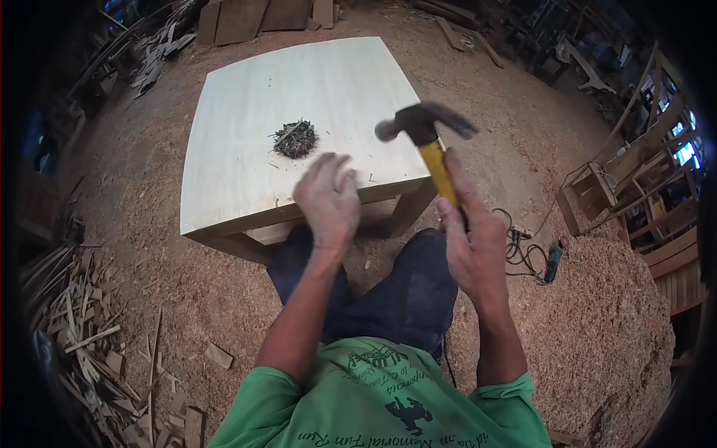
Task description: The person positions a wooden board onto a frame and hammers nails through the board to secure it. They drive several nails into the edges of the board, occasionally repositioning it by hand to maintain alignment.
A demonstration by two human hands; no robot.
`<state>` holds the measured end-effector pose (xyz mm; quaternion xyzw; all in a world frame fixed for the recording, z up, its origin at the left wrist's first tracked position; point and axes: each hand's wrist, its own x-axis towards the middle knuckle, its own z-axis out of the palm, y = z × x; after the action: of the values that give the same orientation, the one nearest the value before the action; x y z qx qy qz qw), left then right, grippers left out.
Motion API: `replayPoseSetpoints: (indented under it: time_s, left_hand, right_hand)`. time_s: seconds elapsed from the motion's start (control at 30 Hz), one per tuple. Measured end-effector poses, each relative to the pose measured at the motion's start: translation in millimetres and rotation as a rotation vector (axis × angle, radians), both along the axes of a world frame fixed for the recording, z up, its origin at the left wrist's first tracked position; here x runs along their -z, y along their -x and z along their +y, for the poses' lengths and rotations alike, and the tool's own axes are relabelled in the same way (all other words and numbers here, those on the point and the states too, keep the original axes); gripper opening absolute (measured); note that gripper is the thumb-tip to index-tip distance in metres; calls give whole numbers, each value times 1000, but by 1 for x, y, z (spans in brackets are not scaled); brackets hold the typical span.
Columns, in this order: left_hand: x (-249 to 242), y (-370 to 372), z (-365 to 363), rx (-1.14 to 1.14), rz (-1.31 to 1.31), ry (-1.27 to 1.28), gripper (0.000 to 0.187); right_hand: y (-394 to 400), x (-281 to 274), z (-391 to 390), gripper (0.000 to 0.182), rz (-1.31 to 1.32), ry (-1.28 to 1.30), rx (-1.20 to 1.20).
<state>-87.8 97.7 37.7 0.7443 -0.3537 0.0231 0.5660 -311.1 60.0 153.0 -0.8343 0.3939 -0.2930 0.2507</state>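
Observation:
My right hand [474, 235] is closed round the yellow handle of a claw hammer [437, 160], raised over the right edge of a pale wooden tabletop [246, 119]. The hammer's dark head points to the left, its claw to the right. My left hand [328, 196] is over the table's near edge, its fingers bent and blurred; whatever it may hold is too small to make out. Just beyond it lies a small pile of nails [295, 140] on the tabletop. A few single nails lie or stand near the front edge.
A green power tool [554, 260] with a black cord [517, 250] lies on the sawdust floor at right. Wood scraps [89, 343] are heaped at lower left. Wooden frames [597, 190] stand at far right, and boards [243, 21] lean at the back.

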Motion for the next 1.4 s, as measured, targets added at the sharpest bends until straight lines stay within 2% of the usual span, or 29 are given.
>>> replayPoseSetpoints:
  time_s: [0.03, 0.07, 0.1, 0.17, 0.2, 0.3, 0.33, 0.4, 0.5, 0.6, 0.7, 0.77, 0.8, 0.87, 0.93, 1.0, 1.1, 1.17, 1.23, 1.27, 1.3, 1.4]
  left_hand:
    - [-6, -18, 1, 7, 43, 82, 25]
    - [-18, -34, 1, -121, -87, 20, 29]
    - [-27, -49, 0, -245, -215, -49, 32]
    - [-24, -77, -4, -222, -335, -168, 32]
    - [-22, -82, -6, -216, -328, -186, 26]
    - [-16, -81, -5, -199, -314, -152, 18]
    - [-17, -82, -5, -198, -300, -124, 16]
    - [-15, -81, -3, -190, -261, -65, 13]
    - [0, -93, -3, -125, -115, 83, 12]
    - [-10, -83, -1, -152, 68, 132, 15]
    - [-5, -92, 1, -183, 110, 203, 20]
    - [-7, -93, 3, -166, 241, 295, 22]
    - [-8, -96, 5, -159, 307, 295, 25]
    - [-12, -88, 6, -202, 165, 192, 24]
    - [-19, -86, 0, -241, -23, 85, 22]
    - [-16, -79, 4, -279, -228, -77, 19]
    - [-17, -79, 3, -235, -103, -51, 17]
    - [-13, -77, 1, -275, -148, 33, 14]
    - [-13, -80, 1, -305, -186, 64, 12]
    - [-11, -83, 1, -295, -93, 123, 13]
    - [-10, -84, 2, -276, 0, 178, 15]
    - [-11, -88, -1, -254, 135, 323, 18]
  right_hand:
    - [5, -15, 5, 66, -120, 22, 5]
    - [10, -27, 11, 64, -236, 38, 14]
    - [13, -33, 10, 61, -457, 116, -33]
    - [8, -40, 1, 56, -795, 255, -112]
    - [0, -43, -3, 54, -915, 315, -147]
    - [3, -6, -5, 57, -563, 214, -87]
    - [7, 11, -2, 59, -161, 116, 6]
    - [-1, 61, -12, 72, 197, 142, -152]
    - [-6, 40, -4, 69, 3, -138, -95]
    - [3, 6, 2, 74, -282, 14, -83]
    - [-3, 15, -1, 75, -714, 67, -73]
    - [-3, 37, -5, 76, -547, 95, -86]
    - [1, 53, -6, 76, -228, 121, -96]
    - [4, 60, -5, 76, 108, 96, -115]
    - [-2, 57, -8, 77, 135, 8, -143]
    - [-3, 37, -2, 72, -80, 112, -149]
    - [3, 25, 1, 68, -362, 201, -166]
    - [-3, 39, 1, 68, -505, 208, -152]
    - [-2, 52, -6, 71, -126, 232, -168]
    - [-1, 58, -9, 72, 60, 260, -193]
    - [-3, 59, -7, 73, 384, 239, -175]
    - [-6, 50, -1, 76, 54, 134, -138]
